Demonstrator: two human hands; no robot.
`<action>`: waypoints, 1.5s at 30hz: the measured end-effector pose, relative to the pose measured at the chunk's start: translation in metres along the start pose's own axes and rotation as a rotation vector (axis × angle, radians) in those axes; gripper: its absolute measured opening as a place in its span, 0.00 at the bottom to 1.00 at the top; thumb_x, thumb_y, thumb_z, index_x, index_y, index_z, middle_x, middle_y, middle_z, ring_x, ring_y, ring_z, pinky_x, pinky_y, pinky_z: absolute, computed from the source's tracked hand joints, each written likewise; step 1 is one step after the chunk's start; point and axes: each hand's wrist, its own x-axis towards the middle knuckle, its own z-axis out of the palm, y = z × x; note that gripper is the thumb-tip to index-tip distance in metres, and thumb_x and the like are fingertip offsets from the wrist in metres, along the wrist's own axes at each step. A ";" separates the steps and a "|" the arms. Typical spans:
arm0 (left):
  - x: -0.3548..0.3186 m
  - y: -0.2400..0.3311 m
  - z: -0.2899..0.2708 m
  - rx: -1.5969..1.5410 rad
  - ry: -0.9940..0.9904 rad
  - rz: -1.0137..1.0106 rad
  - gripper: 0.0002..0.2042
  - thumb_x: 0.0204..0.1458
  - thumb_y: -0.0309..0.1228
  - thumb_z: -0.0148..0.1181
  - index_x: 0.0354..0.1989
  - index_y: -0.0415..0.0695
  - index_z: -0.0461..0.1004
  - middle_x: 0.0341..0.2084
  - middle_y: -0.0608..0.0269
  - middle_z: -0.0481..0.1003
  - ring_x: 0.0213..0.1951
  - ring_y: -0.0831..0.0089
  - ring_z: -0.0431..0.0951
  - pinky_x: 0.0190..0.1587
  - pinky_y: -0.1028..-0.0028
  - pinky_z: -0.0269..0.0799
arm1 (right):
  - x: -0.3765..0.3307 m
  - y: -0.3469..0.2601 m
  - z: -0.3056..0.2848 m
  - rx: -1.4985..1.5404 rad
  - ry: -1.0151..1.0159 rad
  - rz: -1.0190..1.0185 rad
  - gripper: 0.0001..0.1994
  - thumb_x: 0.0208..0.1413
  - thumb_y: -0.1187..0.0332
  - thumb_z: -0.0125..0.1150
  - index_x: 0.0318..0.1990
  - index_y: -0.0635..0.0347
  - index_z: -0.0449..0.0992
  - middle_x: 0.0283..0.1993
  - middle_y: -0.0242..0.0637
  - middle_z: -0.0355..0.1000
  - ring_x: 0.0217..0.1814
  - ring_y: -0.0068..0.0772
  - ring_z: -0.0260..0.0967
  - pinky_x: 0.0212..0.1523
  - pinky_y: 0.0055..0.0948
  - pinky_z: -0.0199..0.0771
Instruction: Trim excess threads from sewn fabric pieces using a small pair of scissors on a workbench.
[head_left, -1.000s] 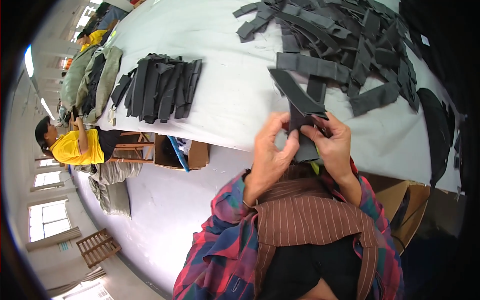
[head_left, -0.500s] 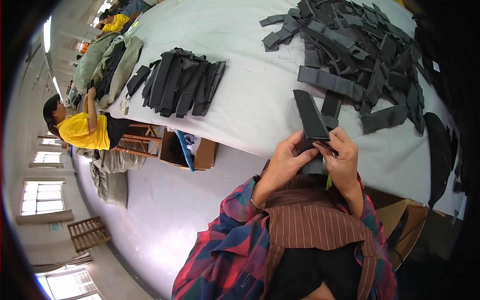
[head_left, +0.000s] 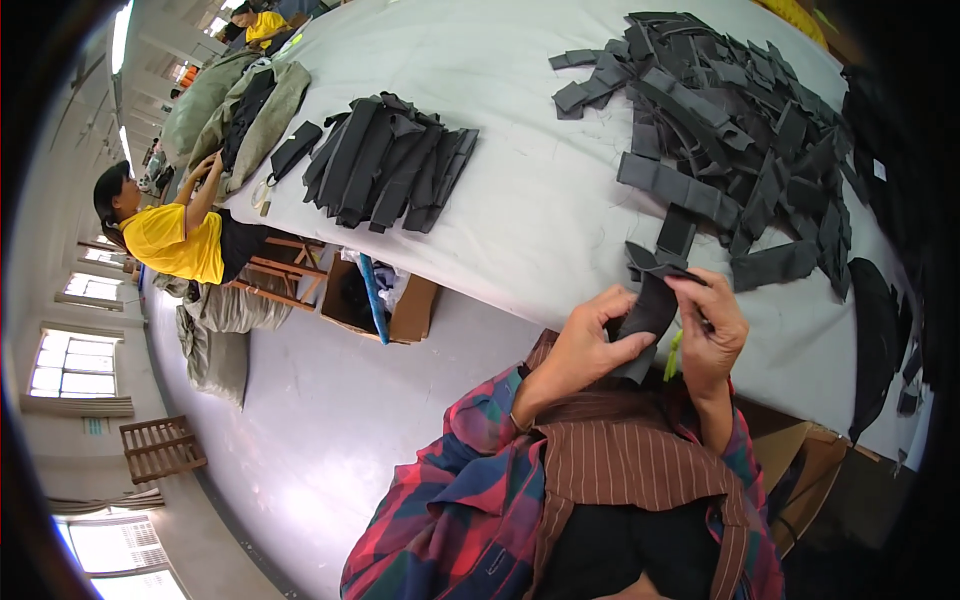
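Above the table's near edge, a dark grey fabric strip [head_left: 652,308] is bent between my two hands. My left hand [head_left: 592,342] grips its lower part, with the thumb pressed along the face. The fingers of my right hand [head_left: 712,318] pinch the strip's upper right edge, where the top end curls over. A thin yellow-green item [head_left: 673,355] shows between the strip and my right hand; its kind is unclear. Beyond my hands lies a loose heap of similar dark fabric strips [head_left: 725,120]. A neater row of dark strips [head_left: 385,165] rests farther left.
The white-covered table [head_left: 520,190] stretches away from me. Cardboard boxes stand below its edge, one with a blue rim [head_left: 375,300] at left, another [head_left: 805,460] at right. A person in a yellow shirt [head_left: 175,243] works by large sacks [head_left: 215,110]; another person is farther back.
The strip has turned from standing straight with a folded near end to curling at its top. My right hand has shifted right and opened some distance from my left. The view has shifted slightly.
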 end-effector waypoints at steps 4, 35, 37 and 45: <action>0.001 0.034 -0.002 0.463 0.179 0.344 0.12 0.44 0.28 0.64 0.37 0.39 0.76 0.55 0.52 0.63 0.56 0.54 0.62 0.58 0.60 0.55 | 0.004 -0.007 -0.006 0.202 0.054 0.260 0.09 0.53 0.83 0.56 0.40 0.64 0.78 0.32 0.25 0.68 0.27 0.14 0.59 0.28 0.13 0.55; 0.019 0.001 0.011 0.192 0.188 0.043 0.14 0.44 0.22 0.60 0.41 0.36 0.72 0.34 0.59 0.68 0.39 0.69 0.68 0.45 0.75 0.64 | -0.001 0.007 -0.007 -0.217 -0.101 -0.035 0.15 0.34 0.84 0.62 0.33 0.57 0.78 0.46 0.35 0.70 0.20 0.27 0.65 0.22 0.27 0.65; 0.019 -0.003 0.013 0.226 0.181 0.034 0.14 0.43 0.22 0.60 0.41 0.36 0.72 0.34 0.59 0.68 0.39 0.69 0.69 0.45 0.75 0.64 | -0.001 0.012 -0.007 -0.246 -0.116 -0.054 0.14 0.34 0.83 0.62 0.32 0.57 0.76 0.45 0.35 0.70 0.21 0.30 0.66 0.22 0.28 0.65; 0.019 -0.002 0.024 0.065 0.163 -0.037 0.13 0.44 0.25 0.61 0.40 0.37 0.75 0.33 0.59 0.68 0.38 0.68 0.69 0.42 0.74 0.65 | -0.003 0.021 -0.014 -0.157 -0.119 -0.015 0.11 0.36 0.79 0.63 0.30 0.59 0.71 0.43 0.37 0.71 0.29 0.40 0.71 0.29 0.29 0.69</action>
